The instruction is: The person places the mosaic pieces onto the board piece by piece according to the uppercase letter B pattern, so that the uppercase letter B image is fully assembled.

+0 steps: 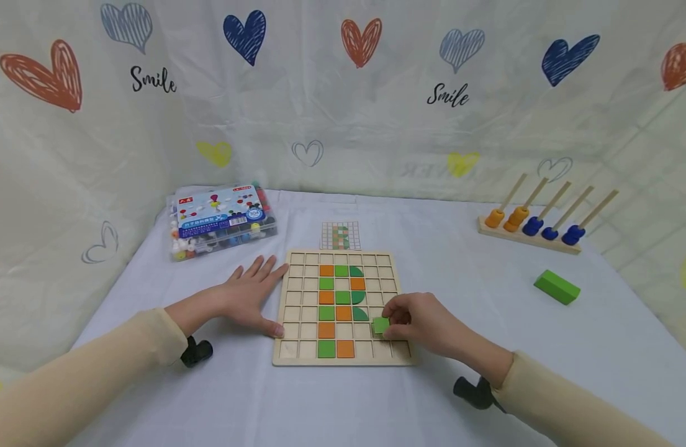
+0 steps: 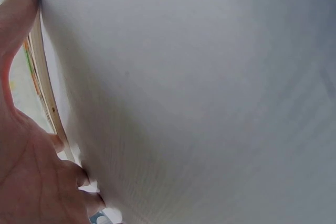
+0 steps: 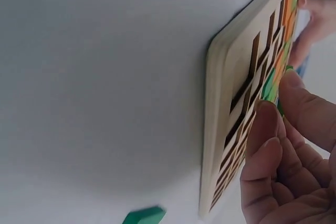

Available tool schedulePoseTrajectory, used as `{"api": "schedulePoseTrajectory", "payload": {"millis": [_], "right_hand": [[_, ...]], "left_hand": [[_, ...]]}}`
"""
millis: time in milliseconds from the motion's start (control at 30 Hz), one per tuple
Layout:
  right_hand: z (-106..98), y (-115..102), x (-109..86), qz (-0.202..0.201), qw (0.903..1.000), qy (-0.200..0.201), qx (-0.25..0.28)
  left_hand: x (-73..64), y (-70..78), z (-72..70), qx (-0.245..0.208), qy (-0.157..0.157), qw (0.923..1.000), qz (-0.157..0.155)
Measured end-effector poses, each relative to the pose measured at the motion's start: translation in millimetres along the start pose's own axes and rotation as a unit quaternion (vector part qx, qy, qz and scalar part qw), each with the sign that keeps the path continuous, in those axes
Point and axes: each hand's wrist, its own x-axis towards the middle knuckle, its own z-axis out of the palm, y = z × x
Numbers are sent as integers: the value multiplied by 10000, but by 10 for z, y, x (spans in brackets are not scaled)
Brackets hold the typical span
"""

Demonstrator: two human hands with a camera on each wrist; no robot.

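A wooden grid board (image 1: 292, 315) lies flat, its middle columns filled with orange and green square tiles (image 1: 326, 349) and several dark green quarter-round tiles (image 1: 357, 297). My left hand (image 1: 244, 299) is spread along the board's left side, thumb and index fingertip touching its edge. Over the right part of the grid, my right hand (image 1: 423, 323) pinches a light green square tile (image 1: 380, 325) between thumb and fingers. In the right wrist view this tile is mostly hidden by the fingertips, close above the board.
Behind the board lies a printed pattern card (image 1: 341, 236). A clear plastic case (image 1: 222, 220) of small coloured parts sits at the back left. At the back right stands a peg rack (image 1: 529, 234) with orange and blue beads. A green block (image 1: 557, 287) rests in front of it.
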Motion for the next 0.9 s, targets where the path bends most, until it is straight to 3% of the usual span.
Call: {"api": "schedulePoseTrajectory", "payload": {"millis": [233,667,900], "right_hand": [[138,-128,116,138,9998,-39,-143],[237,-201,159,213,9994,54,-271],[235,-211,154,28,9996,45,-261]], "left_hand": [[0,-4,1,3,22,10000,8],[6,16,-8,8,11,10000,-34],[7,20,-7,-33,15,10000,-7]]}}
